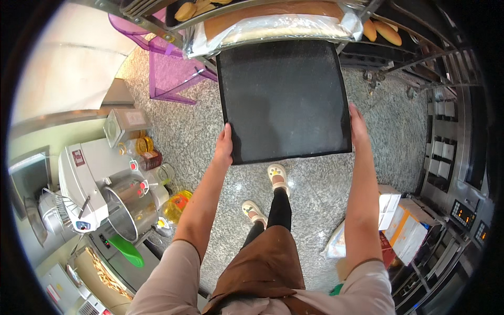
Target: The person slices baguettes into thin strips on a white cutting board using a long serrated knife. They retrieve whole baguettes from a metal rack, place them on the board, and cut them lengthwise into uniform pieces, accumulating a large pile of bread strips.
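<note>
A flat black baking tray (285,102) is held level in front of me, with nothing lying on it. My left hand (224,146) grips its left edge close to the near corner, thumb on top. On the right edge, also towards the near corner, my right hand (357,125) has hold of it. The tray's far end passes beneath a plastic-covered tray (275,33) of pale dough in a metal rack; whether it rests on a rack rail is hidden.
Bread rolls (388,32) lie on the rack's right side. A purple transparent chair (177,75) stands left of the rack. At left are a planetary mixer (82,181) and oil bottles (177,206). Cardboard boxes (405,228) and an oven control panel (462,214) are at right.
</note>
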Demonstrator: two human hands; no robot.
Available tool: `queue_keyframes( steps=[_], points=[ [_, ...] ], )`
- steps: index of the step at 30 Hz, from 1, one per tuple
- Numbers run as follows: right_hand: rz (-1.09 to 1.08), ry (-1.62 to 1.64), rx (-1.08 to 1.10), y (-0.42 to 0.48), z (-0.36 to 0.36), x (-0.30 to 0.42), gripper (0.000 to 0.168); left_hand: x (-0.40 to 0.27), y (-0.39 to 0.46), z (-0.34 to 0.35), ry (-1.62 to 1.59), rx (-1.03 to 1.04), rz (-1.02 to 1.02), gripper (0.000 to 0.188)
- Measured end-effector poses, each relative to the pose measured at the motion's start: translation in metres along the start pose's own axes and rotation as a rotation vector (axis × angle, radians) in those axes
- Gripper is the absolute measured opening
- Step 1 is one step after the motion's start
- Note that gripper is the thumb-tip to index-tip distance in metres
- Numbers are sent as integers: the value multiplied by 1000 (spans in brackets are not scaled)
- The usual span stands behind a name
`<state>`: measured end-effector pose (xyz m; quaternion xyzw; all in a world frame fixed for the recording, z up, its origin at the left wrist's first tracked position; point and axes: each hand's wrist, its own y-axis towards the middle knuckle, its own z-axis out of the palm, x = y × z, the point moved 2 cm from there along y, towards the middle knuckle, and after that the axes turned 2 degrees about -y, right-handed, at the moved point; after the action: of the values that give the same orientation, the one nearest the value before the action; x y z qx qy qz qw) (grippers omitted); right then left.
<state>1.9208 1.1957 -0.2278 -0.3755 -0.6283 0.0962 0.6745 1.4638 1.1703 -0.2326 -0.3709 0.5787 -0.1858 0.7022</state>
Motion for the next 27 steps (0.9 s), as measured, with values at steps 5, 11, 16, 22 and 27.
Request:
queue_keyframes(
  steps=[5, 11, 16, 22, 27],
  points=[
    [114, 516, -235, -55, 14, -99, 59, -52, 42, 24, -16, -32, 36, 66],
    [177, 422, 429, -123, 186, -47, 42, -88, 71, 24, 152, 47, 207, 60],
    [198, 449, 521, -47, 224, -18, 16, -57, 30, -27, 503, 6, 519, 57],
    [-90, 121, 362, 19, 254, 17, 27, 184, -135, -200, 733, -92, 4, 48],
    [-343, -792, 373, 39, 198, -80, 27, 374, -376, -299, 1025, 22, -650, 68]
  ],
)
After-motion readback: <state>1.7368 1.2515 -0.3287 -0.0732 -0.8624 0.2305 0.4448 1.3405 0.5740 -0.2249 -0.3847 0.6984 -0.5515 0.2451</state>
